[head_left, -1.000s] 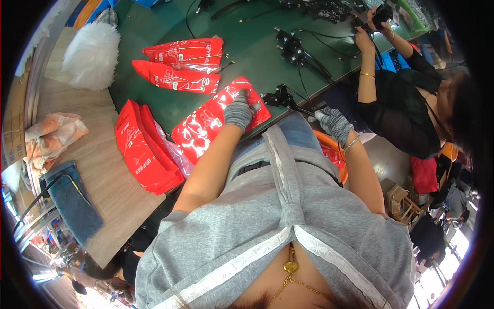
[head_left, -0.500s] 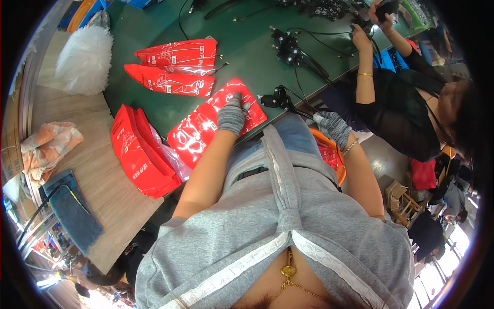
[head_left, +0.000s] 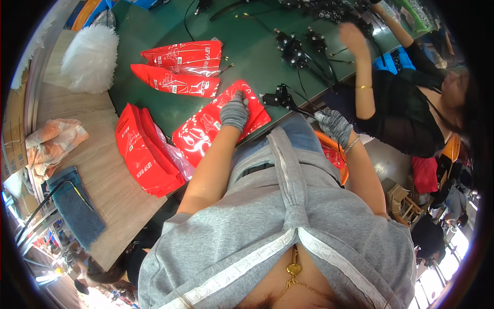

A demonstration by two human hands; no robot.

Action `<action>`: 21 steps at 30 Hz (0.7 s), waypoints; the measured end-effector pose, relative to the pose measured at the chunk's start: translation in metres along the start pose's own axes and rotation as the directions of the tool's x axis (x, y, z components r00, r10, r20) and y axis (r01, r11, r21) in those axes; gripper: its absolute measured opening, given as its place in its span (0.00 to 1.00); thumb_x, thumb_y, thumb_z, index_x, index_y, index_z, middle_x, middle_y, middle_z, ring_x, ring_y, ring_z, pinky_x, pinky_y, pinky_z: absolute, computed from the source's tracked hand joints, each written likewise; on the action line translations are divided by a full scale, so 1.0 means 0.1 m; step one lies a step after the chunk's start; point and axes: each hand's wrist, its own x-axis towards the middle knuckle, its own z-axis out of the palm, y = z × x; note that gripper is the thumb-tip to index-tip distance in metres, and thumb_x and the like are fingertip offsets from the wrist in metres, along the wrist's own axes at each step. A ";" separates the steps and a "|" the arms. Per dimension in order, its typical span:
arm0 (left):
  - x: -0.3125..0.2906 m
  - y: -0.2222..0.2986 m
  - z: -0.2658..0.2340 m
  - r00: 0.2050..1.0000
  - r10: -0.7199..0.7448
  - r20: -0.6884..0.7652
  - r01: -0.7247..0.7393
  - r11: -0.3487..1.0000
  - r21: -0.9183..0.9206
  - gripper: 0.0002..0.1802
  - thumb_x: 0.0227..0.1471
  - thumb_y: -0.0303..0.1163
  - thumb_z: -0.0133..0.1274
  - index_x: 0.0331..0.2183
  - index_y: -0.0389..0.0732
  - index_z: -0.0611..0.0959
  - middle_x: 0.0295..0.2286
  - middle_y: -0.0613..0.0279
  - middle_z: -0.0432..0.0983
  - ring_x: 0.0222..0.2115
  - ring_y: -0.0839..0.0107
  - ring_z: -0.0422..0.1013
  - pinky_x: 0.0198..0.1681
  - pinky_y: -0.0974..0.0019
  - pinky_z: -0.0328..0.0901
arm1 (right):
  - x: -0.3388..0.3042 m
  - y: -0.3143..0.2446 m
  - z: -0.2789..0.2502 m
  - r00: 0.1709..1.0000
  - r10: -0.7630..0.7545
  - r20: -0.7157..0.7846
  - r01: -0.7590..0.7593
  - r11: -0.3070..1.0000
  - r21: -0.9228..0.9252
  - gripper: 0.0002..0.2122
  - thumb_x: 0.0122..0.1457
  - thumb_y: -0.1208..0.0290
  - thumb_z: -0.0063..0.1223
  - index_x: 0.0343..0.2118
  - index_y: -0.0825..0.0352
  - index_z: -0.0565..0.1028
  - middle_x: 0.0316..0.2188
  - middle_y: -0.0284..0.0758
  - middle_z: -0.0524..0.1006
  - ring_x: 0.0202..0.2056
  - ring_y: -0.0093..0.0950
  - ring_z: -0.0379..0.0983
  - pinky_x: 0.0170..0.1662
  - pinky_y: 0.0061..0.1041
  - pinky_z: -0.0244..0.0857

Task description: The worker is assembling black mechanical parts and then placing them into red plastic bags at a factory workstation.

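"Gripping what, in the head view?"

"The right hand (head_left: 334, 126), gloved, is closed around the lever end of a black lever assembly (head_left: 280, 98). Its body sits over the near edge of the green table (head_left: 252, 54), just right of the red bag (head_left: 198, 129)."

"And the left hand (head_left: 235, 112)?"

"On that bag, fingers bent. I can't tell whether they pinch a layer or only press."

"What has just changed there?"

"The bag's right part lay smoother half a second ago; now a raised fold shows beside the fingers. I'd judge the layers are being parted, with the lever assembly held close by."

"Anything else shifted?"

"On the far right, yes: a second lever assembly (head_left: 316, 40) now lies beside another (head_left: 290, 49), and the co-worker's hand (head_left: 355, 41) is raised near them. That puts one more piece within reach, without altering this step."

"And the other bags?"

"A red stack (head_left: 149, 154) at left, two red packets (head_left: 188, 64) farther off, both unmoved."
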 end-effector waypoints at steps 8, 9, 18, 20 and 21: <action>-0.16 -0.26 0.05 0.976 0.175 -0.127 -0.199 0.956 -0.213 0.17 0.57 0.36 0.50 0.45 0.37 0.77 0.39 0.52 0.78 0.39 0.57 0.75 0.43 0.62 0.68 | 0.13 0.16 -0.02 0.980 0.035 0.196 -0.113 0.908 0.403 0.15 0.59 0.61 0.54 0.38 0.71 0.78 0.15 0.20 0.66 0.14 0.10 0.55 0.15 0.13 0.47; -0.20 -0.25 0.03 0.974 0.195 -0.119 -0.223 0.922 -0.316 0.15 0.56 0.34 0.52 0.43 0.36 0.77 0.38 0.52 0.78 0.38 0.59 0.76 0.42 0.63 0.68 | 0.06 0.05 -0.03 0.961 0.119 0.250 -0.205 0.913 0.353 0.15 0.59 0.62 0.53 0.39 0.71 0.78 0.14 0.19 0.66 0.13 0.10 0.55 0.14 0.13 0.46; -0.64 -0.09 -0.36 0.959 0.231 -0.166 -0.285 0.780 -0.557 0.11 0.50 0.25 0.57 0.38 0.34 0.80 0.34 0.56 0.77 0.35 0.68 0.73 0.42 0.68 0.68 | 0.01 -0.07 0.02 0.894 0.188 0.406 -0.330 0.890 0.314 0.16 0.63 0.58 0.47 0.41 0.67 0.76 0.10 0.19 0.56 0.10 0.12 0.46 0.13 0.16 0.38; -0.66 -0.10 -0.39 0.947 0.261 -0.187 -0.320 0.802 -0.504 0.10 0.50 0.24 0.58 0.37 0.34 0.79 0.34 0.57 0.75 0.35 0.69 0.73 0.42 0.69 0.67 | 0.03 -0.07 0.01 0.920 0.168 0.355 -0.271 0.927 0.261 0.15 0.63 0.59 0.47 0.40 0.67 0.77 0.11 0.20 0.58 0.11 0.13 0.48 0.14 0.16 0.41; -0.67 -0.11 -0.37 0.917 0.258 -0.304 -0.381 0.788 -0.484 0.09 0.50 0.24 0.57 0.36 0.34 0.79 0.35 0.58 0.74 0.36 0.69 0.72 0.43 0.69 0.67 | 0.04 -0.08 0.02 0.942 0.143 0.302 -0.213 0.954 0.211 0.15 0.63 0.59 0.48 0.40 0.67 0.77 0.11 0.20 0.59 0.12 0.13 0.50 0.15 0.16 0.44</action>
